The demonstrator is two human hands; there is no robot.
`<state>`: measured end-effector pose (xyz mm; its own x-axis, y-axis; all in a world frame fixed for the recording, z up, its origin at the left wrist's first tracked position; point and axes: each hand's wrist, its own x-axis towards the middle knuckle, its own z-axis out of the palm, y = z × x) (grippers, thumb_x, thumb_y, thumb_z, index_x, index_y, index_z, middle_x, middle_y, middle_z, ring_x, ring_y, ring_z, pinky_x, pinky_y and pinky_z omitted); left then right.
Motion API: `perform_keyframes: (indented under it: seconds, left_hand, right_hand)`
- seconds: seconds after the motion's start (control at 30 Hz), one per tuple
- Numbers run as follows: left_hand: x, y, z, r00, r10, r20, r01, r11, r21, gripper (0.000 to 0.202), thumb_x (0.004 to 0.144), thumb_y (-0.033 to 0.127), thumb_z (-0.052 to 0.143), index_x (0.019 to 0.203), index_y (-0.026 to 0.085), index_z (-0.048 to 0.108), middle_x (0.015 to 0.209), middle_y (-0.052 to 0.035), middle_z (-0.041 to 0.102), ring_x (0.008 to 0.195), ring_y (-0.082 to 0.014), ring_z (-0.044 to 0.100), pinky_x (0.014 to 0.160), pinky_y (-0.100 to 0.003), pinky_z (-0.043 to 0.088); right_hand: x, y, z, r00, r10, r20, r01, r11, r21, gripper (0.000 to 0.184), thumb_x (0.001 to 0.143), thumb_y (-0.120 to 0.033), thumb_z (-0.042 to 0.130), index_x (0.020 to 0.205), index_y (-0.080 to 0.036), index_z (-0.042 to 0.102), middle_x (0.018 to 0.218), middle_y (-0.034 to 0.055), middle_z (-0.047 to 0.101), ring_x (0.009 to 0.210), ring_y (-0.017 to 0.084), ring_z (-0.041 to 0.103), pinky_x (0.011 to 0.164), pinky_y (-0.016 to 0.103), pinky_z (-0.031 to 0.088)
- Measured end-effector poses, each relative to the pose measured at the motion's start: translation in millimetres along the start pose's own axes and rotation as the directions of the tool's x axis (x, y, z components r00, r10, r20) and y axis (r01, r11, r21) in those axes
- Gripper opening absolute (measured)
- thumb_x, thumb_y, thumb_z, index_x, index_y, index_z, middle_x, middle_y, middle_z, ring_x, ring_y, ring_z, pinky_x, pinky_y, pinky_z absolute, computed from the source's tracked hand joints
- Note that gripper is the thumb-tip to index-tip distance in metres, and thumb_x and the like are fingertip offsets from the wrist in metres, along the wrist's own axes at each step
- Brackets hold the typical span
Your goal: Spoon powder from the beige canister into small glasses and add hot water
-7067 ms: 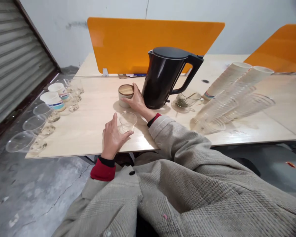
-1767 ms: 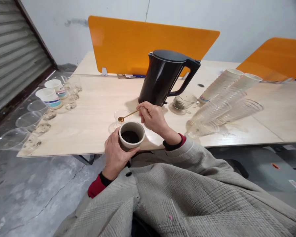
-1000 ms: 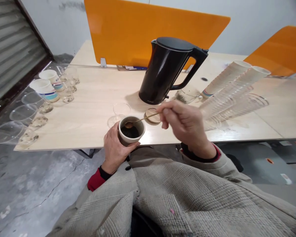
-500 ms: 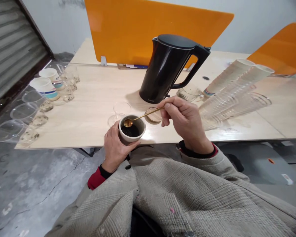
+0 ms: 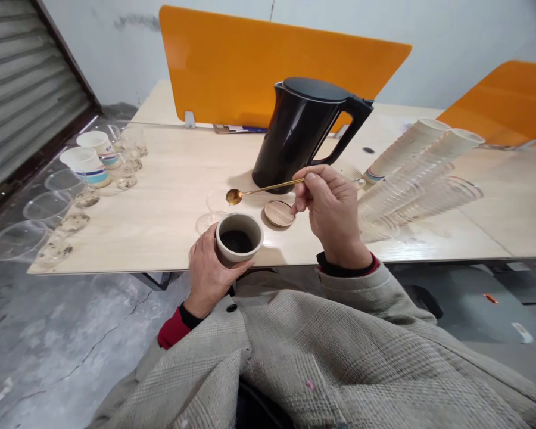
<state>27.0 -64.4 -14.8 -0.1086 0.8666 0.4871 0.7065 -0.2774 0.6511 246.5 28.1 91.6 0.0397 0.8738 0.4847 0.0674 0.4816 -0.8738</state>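
No words or numbers can be read; the print on the paper cups [image 5: 84, 167] is too small to make out.

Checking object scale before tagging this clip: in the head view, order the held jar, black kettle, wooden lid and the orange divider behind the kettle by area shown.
1. Orange divider, though partly hidden
2. Black kettle
3. Held jar
4. Wooden lid
All four differ clearly here.
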Motion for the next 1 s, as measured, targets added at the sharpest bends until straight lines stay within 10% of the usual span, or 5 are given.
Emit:
perform_keyframes:
  seconds: [0.5, 1.0]
  left_hand:
    - [-0.6, 1.1, -1.3, 0.999, -0.038, 0.024, 0.039, 0.999, -0.011, 0.103, 0.067, 0.062, 0.096, 0.15, 0.025, 0.048, 0.142, -0.0151, 0.071, 0.132, -0.0383, 0.069, 0.111, -0.054, 0.054]
    - [-0.1, -1.2, 0.8, 0.999, -0.03, -0.014, 0.03, 0.999, 0.013, 0.097, 0.069, 0.053, 0.095, 0.148, 0.023, 0.049, 0.144, -0.016, 0.071, 0.132, -0.0387, 0.07, 0.111, -0.054, 0.056]
  right_hand:
    - [4.6, 21.3, 32.9, 0.997, -0.046, 0.06, 0.055, 0.986, -0.16, 0.028, 0.105, -0.045, 0.058, 0.093, -0.022, 0.066, 0.065, -0.0058, 0.06, 0.045, 0.008, 0.057, 0.045, 0.02, 0.045]
    - [-5.7, -15.2, -21.5, 0.937, -0.225, -0.267, 0.214, 0.974, -0.072, 0.017, 0.104, -0.036, 0.063, 0.094, -0.024, 0.069, 0.067, -0.0066, 0.056, 0.046, 0.007, 0.051, 0.046, 0.023, 0.053]
